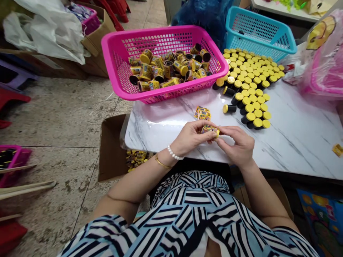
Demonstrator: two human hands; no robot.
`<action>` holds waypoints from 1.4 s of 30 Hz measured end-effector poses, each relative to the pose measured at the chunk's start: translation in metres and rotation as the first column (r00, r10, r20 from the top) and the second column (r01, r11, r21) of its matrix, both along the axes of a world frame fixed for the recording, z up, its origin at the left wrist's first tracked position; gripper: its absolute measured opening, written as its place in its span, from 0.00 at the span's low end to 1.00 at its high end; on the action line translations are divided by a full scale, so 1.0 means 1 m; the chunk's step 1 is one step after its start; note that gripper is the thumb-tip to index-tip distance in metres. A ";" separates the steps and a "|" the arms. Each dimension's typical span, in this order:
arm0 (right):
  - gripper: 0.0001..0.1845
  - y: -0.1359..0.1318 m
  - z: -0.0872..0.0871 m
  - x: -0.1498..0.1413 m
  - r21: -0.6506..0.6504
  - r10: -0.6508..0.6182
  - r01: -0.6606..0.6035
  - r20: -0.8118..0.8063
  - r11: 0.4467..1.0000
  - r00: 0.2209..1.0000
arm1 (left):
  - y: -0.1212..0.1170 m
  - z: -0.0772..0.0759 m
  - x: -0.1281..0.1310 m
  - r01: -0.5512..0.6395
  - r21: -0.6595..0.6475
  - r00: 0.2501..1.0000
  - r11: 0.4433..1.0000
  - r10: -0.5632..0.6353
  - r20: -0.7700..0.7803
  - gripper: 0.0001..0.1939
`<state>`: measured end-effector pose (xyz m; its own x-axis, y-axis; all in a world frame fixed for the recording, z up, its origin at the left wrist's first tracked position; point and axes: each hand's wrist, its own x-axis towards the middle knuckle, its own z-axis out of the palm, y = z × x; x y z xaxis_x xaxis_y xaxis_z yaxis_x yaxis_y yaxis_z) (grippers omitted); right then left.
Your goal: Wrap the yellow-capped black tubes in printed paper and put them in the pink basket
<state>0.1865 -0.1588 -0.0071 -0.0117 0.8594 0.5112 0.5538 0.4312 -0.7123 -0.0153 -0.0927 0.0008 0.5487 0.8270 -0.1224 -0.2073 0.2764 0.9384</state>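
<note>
Both my hands meet over the near part of a white marble table (pixel 294 117). My left hand (pixel 191 137) and my right hand (pixel 237 144) are closed together on one small tube (pixel 210 129) with a yellow cap and a printed yellow label around it. Just beyond my fingers lies a small stack of loose yellow labels (pixel 202 113). Several black tubes with yellow caps (pixel 250 89) lie and stand in a big cluster on the table to the right. A pink basket (pixel 118 85) at the far left corner holds several labelled tubes (pixel 168 69).
A blue basket (pixel 286 44) stands behind the capped tubes. A pink plastic bag (pixel 324 67) sits at the table's right. An open cardboard box (pixel 111 150) with yellow pieces is on the floor at the left. One yellow label (pixel 337 149) lies near the right edge.
</note>
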 end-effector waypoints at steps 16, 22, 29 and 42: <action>0.15 0.082 0.036 0.020 -0.058 0.290 -0.347 -0.429 0.936 0.855 | 0.066 0.032 0.012 0.200 -0.110 0.968 0.974 -0.179 0.178 0.30; 0.13 0.071 0.016 0.013 -0.090 0.235 -0.307 -0.457 0.947 0.858 | 0.062 0.012 0.008 0.202 -0.111 0.971 0.973 -0.185 0.149 0.29; 0.12 0.075 0.011 0.011 -0.270 -0.021 -0.125 -0.481 0.955 0.877 | 0.069 0.008 0.008 0.011 0.025 0.997 1.000 -0.012 0.076 0.23; 0.17 0.065 0.009 0.007 -0.189 0.017 -0.075 -0.290 0.979 0.957 | 0.064 0.003 0.007 0.000 0.177 0.999 0.984 -0.009 0.049 0.19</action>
<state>0.1936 -0.0937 0.0022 0.0684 0.9446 0.3209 0.2974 0.2877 -0.9104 -0.0079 -0.0283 0.0041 0.5541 0.8307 0.0532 -0.2540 0.1079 0.9612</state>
